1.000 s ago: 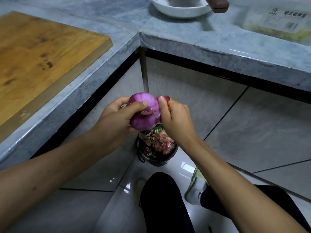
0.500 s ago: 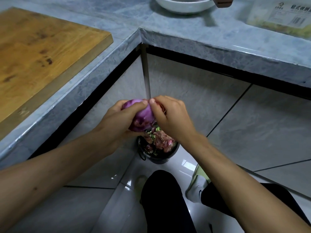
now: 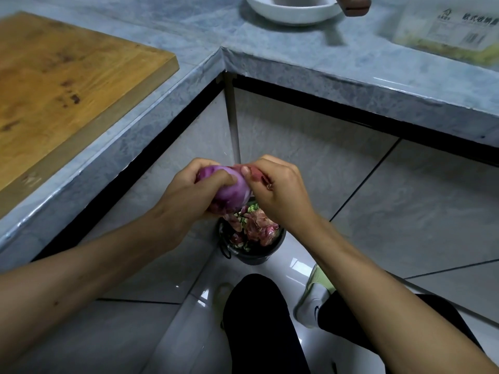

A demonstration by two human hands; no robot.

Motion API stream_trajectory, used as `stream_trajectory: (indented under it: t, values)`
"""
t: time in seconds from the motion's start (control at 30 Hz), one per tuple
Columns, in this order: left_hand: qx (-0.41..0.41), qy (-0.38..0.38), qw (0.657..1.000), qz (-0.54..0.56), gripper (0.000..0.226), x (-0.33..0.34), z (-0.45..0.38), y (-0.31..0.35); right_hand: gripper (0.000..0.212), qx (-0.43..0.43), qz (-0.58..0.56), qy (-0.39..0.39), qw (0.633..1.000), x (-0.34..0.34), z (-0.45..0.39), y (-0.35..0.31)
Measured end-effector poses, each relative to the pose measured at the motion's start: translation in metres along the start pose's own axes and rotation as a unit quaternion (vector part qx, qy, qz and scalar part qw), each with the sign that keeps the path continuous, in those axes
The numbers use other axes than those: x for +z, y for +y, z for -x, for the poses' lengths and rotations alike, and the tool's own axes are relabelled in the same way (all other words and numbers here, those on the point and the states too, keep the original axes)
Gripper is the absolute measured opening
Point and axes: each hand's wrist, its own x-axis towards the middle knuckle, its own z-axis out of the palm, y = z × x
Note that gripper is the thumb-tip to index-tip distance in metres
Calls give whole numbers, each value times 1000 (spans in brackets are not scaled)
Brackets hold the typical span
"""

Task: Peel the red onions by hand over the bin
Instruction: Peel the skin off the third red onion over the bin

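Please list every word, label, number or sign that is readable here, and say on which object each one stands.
Clear container on the counter, white label: a small house-shaped logo, a line of Chinese characters, smaller print and a barcode; all too blurred to read.
White sock: a small dark mark, too small to tell.
No other text is visible.

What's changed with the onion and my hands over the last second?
The right hand moved from the onion's side up over its top, and now pinches a flap of dry skin there. The left hand kept gripping the onion above the bin. The cutting board stayed put.
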Motion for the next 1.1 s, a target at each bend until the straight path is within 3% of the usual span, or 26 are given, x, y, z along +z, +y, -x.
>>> stream_trajectory:
  t: [0.1, 0.2, 0.3, 0.43, 0.73, 0.83, 0.97, 1.1]
  values:
    - [29, -3, 999, -24, 14, 0, 1, -4, 15, 29, 14, -6, 999, 2, -1, 2]
    - [70, 6, 994, -79, 17, -1, 0, -6, 17, 94, -78, -51, 991, -3, -1, 1]
    - [104, 8, 989, -101, 22, -2, -3, -6, 16, 106, -142, -101, 979, -10, 0, 0]
    - [132, -17, 982, -137, 30, -1, -4, -9, 17, 99, -72, -74, 990, -3, -3, 3]
    - [116, -16, 981, -156, 33, -8, -8, -28, 36, 333, -134, -92, 929, 29, -4, 30]
    - [104, -8, 989, -106, 37, -13, -11, -38, 32, 350, -78, -130, 924, 30, -1, 47]
    - [31, 46, 998, 42, 40, -6, -18, -61, 21, 324, 29, -209, 922, 32, 0, 65]
    - [-77, 92, 961, 251, 12, 17, -26, -84, 11, 320, 75, -290, 899, 37, 0, 76]
